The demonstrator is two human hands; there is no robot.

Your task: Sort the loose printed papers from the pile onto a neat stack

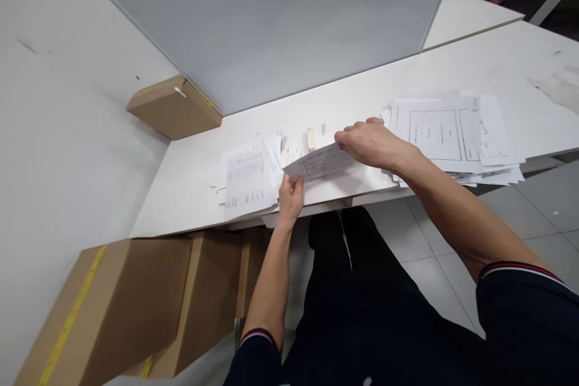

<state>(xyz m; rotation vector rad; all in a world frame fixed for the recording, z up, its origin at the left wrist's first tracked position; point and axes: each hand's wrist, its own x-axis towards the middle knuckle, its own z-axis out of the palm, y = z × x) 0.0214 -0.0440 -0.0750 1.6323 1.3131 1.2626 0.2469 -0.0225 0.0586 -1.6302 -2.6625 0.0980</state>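
Note:
Between my two hands a printed sheet of paper (319, 164) is held tilted above the white table (357, 96). My left hand (291, 198) pinches its near left corner, thumb on top. At the far right end, my right hand (373, 143) closes its fingers on the sheet's upper edge. Whether it is one sheet or several together, I cannot tell. To the left lies a small pile of printed papers (248, 178). A larger, uneven stack of papers (436, 132) is to the right, just past my right hand. Behind the held sheet rests a small cream-coloured block (310, 139).
A grey-white panel (289, 24) stands along the table's back edge. One cardboard box (176, 108) sits in the table's left corner by the wall. More cardboard boxes (149, 289) with yellow tape stand below at the left. Tiled floor (434, 277) shows at the right.

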